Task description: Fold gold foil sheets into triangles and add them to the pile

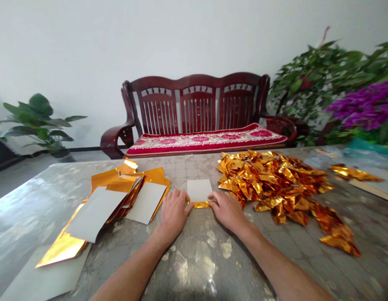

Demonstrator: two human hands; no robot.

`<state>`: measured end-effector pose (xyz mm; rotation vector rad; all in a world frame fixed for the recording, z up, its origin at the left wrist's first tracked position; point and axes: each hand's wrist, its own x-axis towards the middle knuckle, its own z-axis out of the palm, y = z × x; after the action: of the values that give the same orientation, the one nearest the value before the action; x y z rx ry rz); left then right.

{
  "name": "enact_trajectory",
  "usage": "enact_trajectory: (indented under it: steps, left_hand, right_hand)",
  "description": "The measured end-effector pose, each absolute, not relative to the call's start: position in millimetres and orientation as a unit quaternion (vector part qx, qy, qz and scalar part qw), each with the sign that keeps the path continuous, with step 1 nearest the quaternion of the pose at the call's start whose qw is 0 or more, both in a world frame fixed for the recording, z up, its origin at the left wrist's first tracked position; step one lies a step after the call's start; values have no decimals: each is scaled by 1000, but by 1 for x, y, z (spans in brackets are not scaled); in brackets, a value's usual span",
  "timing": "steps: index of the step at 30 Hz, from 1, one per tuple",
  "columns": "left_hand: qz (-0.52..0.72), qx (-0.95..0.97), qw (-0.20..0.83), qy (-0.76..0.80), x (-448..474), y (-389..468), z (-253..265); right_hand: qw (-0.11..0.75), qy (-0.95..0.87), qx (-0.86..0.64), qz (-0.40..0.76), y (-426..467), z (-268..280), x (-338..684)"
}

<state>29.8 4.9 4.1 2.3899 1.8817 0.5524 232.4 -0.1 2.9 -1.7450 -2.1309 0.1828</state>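
A small sheet of foil paper [199,190] lies on the table in front of me, white side up, with its near edge turned over into a narrow gold strip. My left hand [175,208] pinches the left end of that strip between thumb and fingers. At the right end, my right hand [227,209] pinches it the same way. Left of my hands lies a loose stack of gold and white foil sheets [115,184]. To the right is a heap of folded gold foil pieces [256,171], close to my right hand.
The patterned table [194,259] spreads under everything. At its right edge lie clear plastic [325,156] and a flat board [376,184] with gold foil on it. Beyond stands a dark red wooden bench [197,104], with potted plants [40,121] and purple flowers [366,104] at the sides.
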Motion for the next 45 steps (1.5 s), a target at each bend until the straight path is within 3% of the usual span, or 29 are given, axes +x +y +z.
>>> enact_trajectory:
  steps: [6, 12, 18, 27, 33, 45]
  left_hand:
    - [222, 822, 24, 525, 35, 2, 2]
    - [123, 896, 22, 425, 39, -2, 4]
    - [38, 898, -42, 437, 48, -19, 11]
    - [47, 875, -93, 472, 62, -32, 3]
    - [43, 870, -120, 476, 65, -35, 2]
    - [-22, 844, -156, 513, 58, -40, 7]
  right_hand:
    - [180, -754, -631, 38, -1, 1, 231]
    - [179, -750, -635, 33, -2, 0, 231]
    - [196, -746, -636, 34, -2, 1, 232]
    - [196, -829, -515, -96, -12, 2, 229]
    - [130, -855, -486, -124, -21, 9, 224]
    - [42, -800, -592, -94, -30, 23, 223]
